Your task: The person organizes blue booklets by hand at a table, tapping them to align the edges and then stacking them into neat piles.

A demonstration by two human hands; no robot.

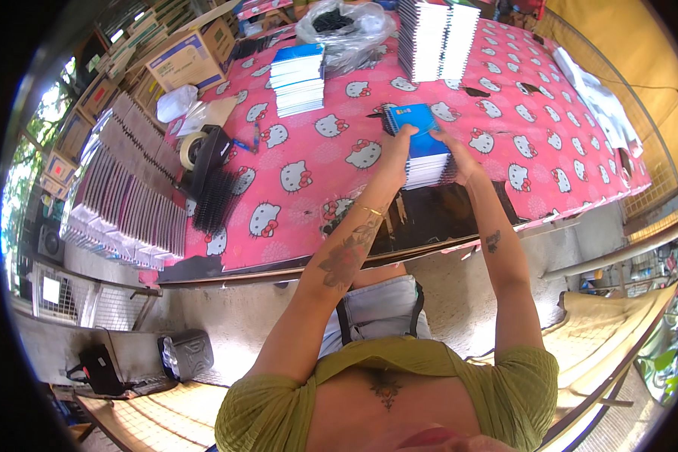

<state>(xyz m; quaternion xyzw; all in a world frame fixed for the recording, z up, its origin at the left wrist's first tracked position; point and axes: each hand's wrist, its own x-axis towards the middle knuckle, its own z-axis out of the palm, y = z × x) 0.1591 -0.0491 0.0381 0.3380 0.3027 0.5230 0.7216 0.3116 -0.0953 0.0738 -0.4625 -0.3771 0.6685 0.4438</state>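
Note:
A stack of spiral notebooks (427,167) with a blue cover on top stands near the front edge of the table. My left hand (399,148) grips its left side, thumb on the blue cover. On the opposite side my right hand (458,157) clasps the stack, its thumb also on top. The fingers of both hands are partly hidden behind the pages. Beyond my left hand sits another stack of blue-covered notebooks (297,81). Taller stacks of spiral notebooks (435,41) rise at the back right.
A pink patterned cloth (297,218) covers the table, torn to a dark surface at the front. On the left are long rows of notebooks (128,200), a tape dispenser (207,154), black binding coils (217,203) and a cardboard box (188,60). A clear plastic bag (346,45) lies at the back.

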